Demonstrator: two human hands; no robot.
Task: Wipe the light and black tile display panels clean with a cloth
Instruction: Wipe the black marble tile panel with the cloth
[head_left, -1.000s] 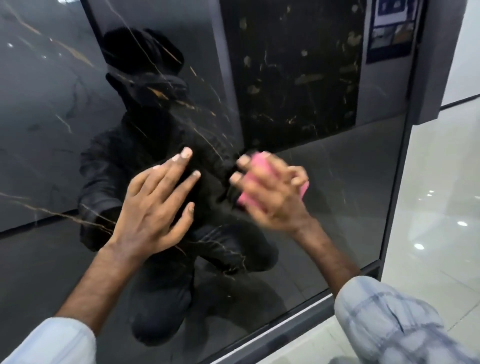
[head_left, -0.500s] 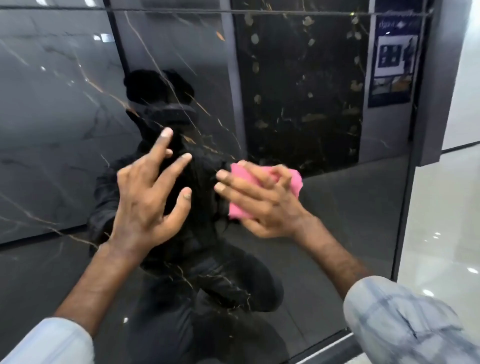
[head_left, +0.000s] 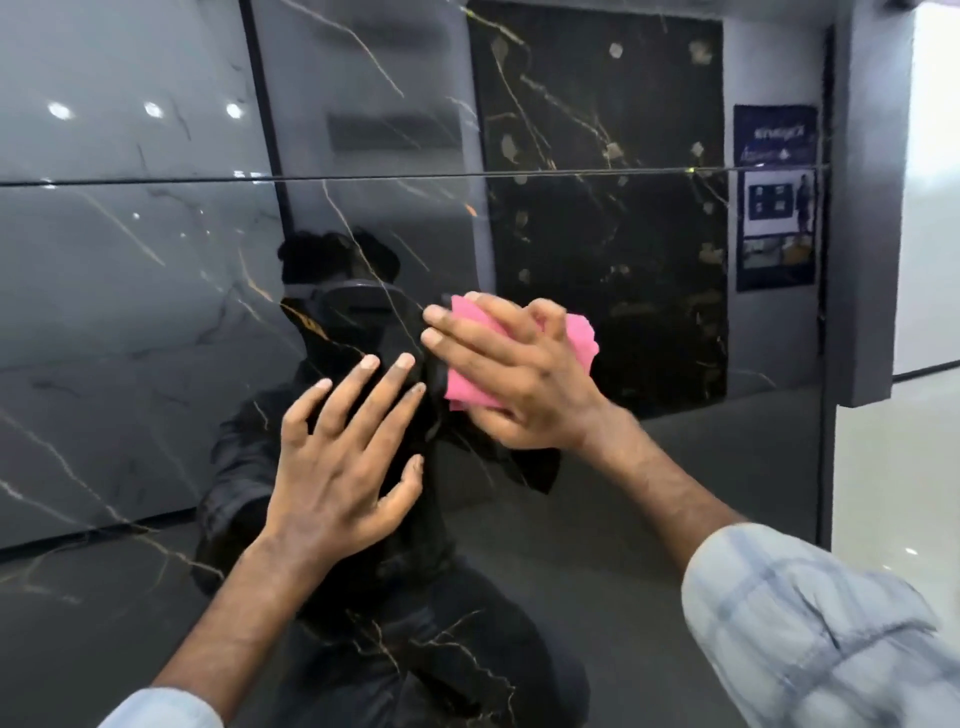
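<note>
Cloth (head_left: 577, 340) under right hand (head_left: 519, 382) on panel (head_left: 130, 395)

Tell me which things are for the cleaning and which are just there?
For the job: black tile panel, pink cloth, right hand holding it, left hand.
Just there: poster reflected in the panel, grey pillar, white floor.

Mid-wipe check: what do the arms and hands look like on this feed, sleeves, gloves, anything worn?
Left grip and right grip are bare hands: no gloves or wristwear visible. The right sleeve is pale blue-grey with a faint check, creased. The left sleeve shows only as a pale blue edge at the frame's bottom. Both sleeves end well above the wrists.
</note>
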